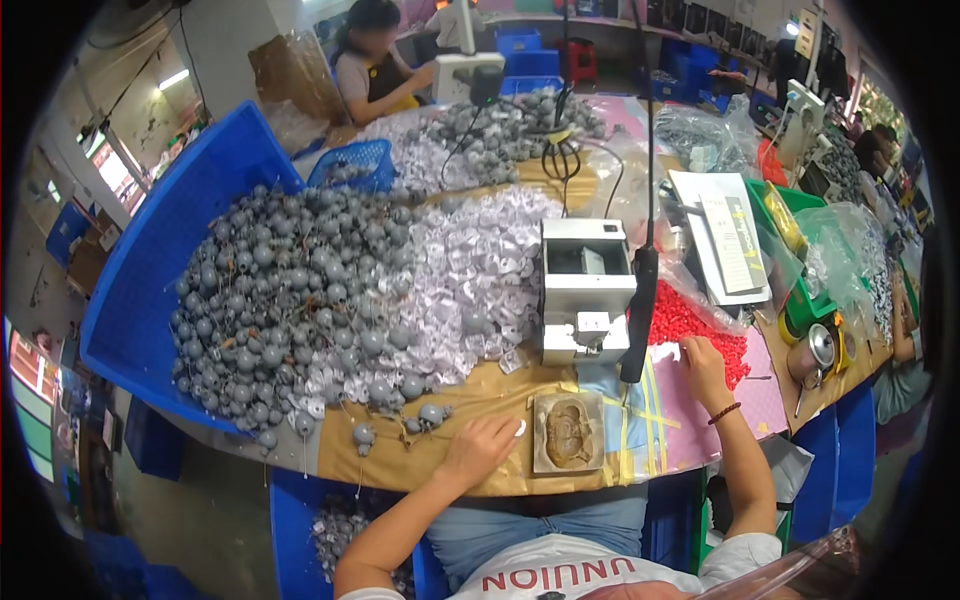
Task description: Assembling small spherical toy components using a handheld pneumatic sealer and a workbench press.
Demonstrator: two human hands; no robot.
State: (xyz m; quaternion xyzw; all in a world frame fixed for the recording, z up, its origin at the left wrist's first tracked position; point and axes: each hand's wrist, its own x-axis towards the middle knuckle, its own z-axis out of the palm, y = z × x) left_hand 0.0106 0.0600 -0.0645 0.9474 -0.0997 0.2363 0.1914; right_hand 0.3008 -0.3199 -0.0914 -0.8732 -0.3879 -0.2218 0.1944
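At the table's front edge, my left hand [478, 452] is closed, with a small white piece [520, 428] at its fingertips. Just right of it lies a square block [568, 432] with a brownish, rounded hollow in its top. My right hand [706, 372], with a beaded bracelet at the wrist, has its fingers curled at the near edge of a heap of small red pieces [690, 318]. What those fingertips hold, if anything, is too small to make out. A white and grey bench machine [586, 290] stands behind the block.
Grey ball-shaped parts with wires [290, 290] spill from a tilted blue bin [180, 240] at left. White pieces [475, 265] are heaped beside them. A black upright rod [641, 310] stands right of the machine. A metal cup [812, 352] sits far right. Another person [375, 70] works across the table.
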